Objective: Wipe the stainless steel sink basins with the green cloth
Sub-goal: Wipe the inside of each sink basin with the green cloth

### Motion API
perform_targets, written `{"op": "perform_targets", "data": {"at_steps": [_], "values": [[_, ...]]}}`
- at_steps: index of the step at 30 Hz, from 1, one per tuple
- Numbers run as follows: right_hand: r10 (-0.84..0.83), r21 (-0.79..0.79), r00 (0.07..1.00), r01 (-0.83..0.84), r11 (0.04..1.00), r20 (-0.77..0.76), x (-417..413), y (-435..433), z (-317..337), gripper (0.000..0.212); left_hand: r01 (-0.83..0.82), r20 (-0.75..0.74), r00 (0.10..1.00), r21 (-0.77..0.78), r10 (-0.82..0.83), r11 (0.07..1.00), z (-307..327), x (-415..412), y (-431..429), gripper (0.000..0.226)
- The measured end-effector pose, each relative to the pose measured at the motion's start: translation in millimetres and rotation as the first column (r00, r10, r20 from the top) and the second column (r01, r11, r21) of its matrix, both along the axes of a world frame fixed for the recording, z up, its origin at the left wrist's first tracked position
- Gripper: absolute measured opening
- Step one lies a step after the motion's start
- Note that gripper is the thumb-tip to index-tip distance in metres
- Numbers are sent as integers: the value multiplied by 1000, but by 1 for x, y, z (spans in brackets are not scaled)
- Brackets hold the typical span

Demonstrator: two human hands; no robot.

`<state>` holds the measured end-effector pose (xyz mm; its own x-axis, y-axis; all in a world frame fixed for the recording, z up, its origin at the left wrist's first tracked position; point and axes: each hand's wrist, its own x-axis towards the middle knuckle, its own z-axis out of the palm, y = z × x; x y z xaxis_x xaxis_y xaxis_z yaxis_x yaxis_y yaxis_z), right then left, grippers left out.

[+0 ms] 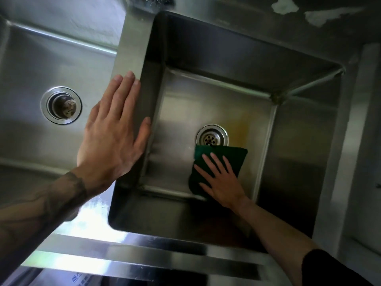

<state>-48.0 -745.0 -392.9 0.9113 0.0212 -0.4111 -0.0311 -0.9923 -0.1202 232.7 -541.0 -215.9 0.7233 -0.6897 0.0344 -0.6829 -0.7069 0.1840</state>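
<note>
From the head camera, the deep square stainless steel right basin (206, 104) fills the middle of the view, and the dark green rectangular cloth (237, 156) lies flat on its floor, its far edge touching the near rim of the round perforated metal drain (212, 137). The right hand (221, 180) rests palm-down on the cloth with its fingers straight and spread apart, pressing rather than pinching it; a black sleeve (329, 269) covers the upper forearm. A yellowish stain (241, 124) marks the basin floor just right of the drain. The left hand (115, 131) lies flat, fingers straight and held together, over the brushed steel dividing strip (132, 48) between the basins, its thumb at the right basin's edge; it holds nothing, and its forearm bears a dark tattoo (68, 188). The shallower stainless steel left basin (41, 58) has a round strainer drain (61, 105) with a plug in its centre. Below the shiny steel front ledge (144, 250), at the bottom left, some pale printed characters (82, 278) show on a dark surface, too blurred to read.
</note>
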Motion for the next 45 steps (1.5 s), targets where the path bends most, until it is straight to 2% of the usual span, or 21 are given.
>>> {"op": "perform_targets", "data": {"at_steps": [9,13,15,20,22,25,27,29,33,35,39,41,45], "values": [[-241,-76,968,236,969,-68,-44,-32,10,68,-14,-13,1000,-20,14,1000,0,2,0,70],[-493,-147,869,482,864,-44,-21,-32,6,66,-10,-10,1000,-18,10,1000,-1,2,1,70],[-564,-148,825,553,820,-44,-23,-22,5,67,-16,-22,1000,-17,16,1000,0,1,0,69],[-434,-79,885,427,901,-170,-52,-27,16,73,-4,-40,999,-29,3,1000,3,4,-1,69],[-507,-102,856,498,861,-103,-30,-38,12,70,-16,-34,999,-30,15,999,3,2,-1,69],[-681,-109,732,677,728,-2,18,-47,1,69,-11,-25,1000,-17,11,1000,2,2,-1,69],[-732,-114,679,733,671,58,26,-43,-3,68,-13,-25,1000,-15,13,1000,2,2,-1,69],[-727,-123,682,730,672,82,12,-29,-5,67,-16,-19,1000,-15,15,1000,3,2,-1,69],[-652,-117,757,651,750,34,-11,-27,-3,69,-16,-41,999,-18,15,1000,2,2,-1,70],[-687,-98,722,692,715,86,16,-49,-7,68,-14,-39,999,-22,13,1000,1,2,-1,70],[-791,-50,588,807,589,169,51,-64,-13,65,-8,-50,999,-16,8,1000,2,3,-1,71],[-778,-44,598,797,602,193,33,-47,-14,65,-7,-50,999,-18,6,1000,3,2,-2,70],[-749,-69,646,762,644,147,0,-20,-10,66,-6,-63,998,-28,4,1000,6,2,-3,70]]}}
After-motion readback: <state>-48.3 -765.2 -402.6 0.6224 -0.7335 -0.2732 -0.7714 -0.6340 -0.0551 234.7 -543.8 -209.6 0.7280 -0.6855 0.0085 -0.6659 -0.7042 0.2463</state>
